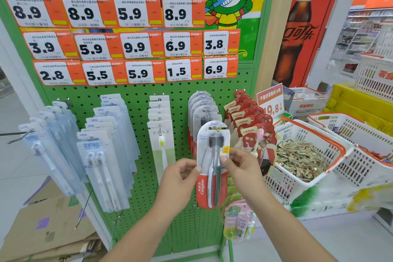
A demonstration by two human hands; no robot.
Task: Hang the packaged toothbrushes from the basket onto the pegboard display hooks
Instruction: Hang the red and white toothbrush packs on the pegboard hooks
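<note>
Both hands pinch one Colgate toothbrush pack [212, 164]: left hand [180, 178] at its left edge, right hand [242, 168] at its right. Pack upright, long axis vertical; its hang hole sits at the hook tip [216, 128], ahead of matching packs on the pegboard [138, 155].

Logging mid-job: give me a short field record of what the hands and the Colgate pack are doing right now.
held item: Colgate toothbrush pack, upright, its hang hole at the hook tip
left hand: pinches the pack's left edge
right hand: pinches the pack's right edge
hook: carries more Colgate packs behind
neighbours: white pack row to its left, red canban packs to its right
board: green pegboard
</note>
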